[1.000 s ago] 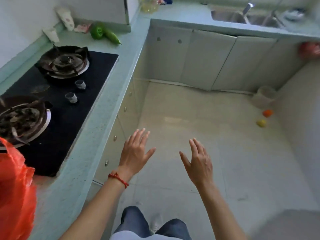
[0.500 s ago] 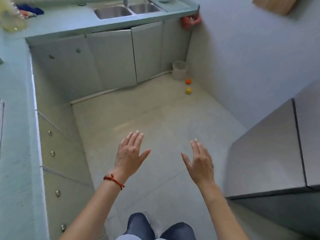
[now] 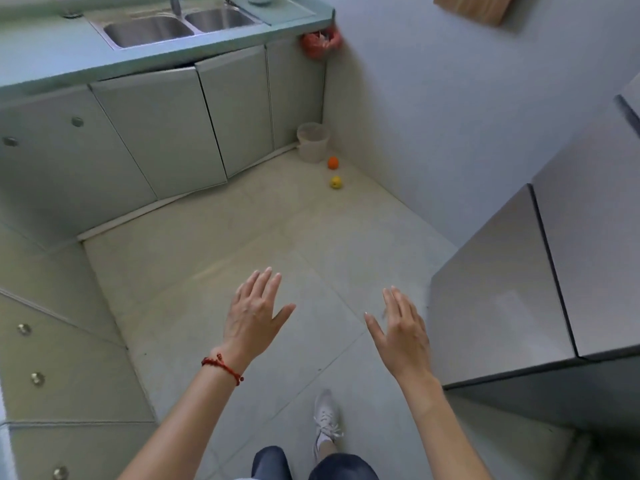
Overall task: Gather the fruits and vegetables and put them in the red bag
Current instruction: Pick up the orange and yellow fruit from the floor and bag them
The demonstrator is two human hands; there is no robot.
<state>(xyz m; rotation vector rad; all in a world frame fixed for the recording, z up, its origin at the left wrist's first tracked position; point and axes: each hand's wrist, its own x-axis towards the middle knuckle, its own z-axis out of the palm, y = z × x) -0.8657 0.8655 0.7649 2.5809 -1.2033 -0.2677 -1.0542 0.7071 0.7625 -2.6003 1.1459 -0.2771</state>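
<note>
- Nearest the camera, blue denim trouser legs (image 3: 346, 467) and a white lace-up sneaker (image 3: 325, 422) stand on the pale beige tiled floor (image 3: 214, 258).
- Above the sneaker, both hands are held out over the floor with fingers spread, palms down and grasping nothing: the left hand (image 3: 254, 317) wears a red beaded cord bracelet (image 3: 223, 367) at the wrist, and the right hand (image 3: 403, 332) is bare.
- Right of the hands stands a tall grey steel-fronted appliance (image 3: 526, 271) with a dark vertical seam between its doors.
- Left of the hands runs a row of pale grey cabinet fronts with round metal knobs (image 3: 36, 379).
- Beyond the hands the floor stretches to the far corner, where a small yellow round fruit (image 3: 335, 182) lies on the tiles, well apart from both hands.
- Just behind the yellow fruit lies a small orange round fruit (image 3: 333, 162), near it but apart.
- Just behind the orange fruit, a pale plastic bucket (image 3: 313, 142) stands in the corner against the far grey cupboard doors (image 3: 166, 133).
- Above those doors lies the pale green worktop (image 3: 45, 53) with a double stainless-steel sink (image 3: 180, 26) set in it.
- At the worktop's right end, a crumpled red plastic bag (image 3: 320, 41) hangs beside the plain grey wall (image 3: 450, 116).
- High on the wall is the corner of a light wooden board (image 3: 474, 6).
</note>
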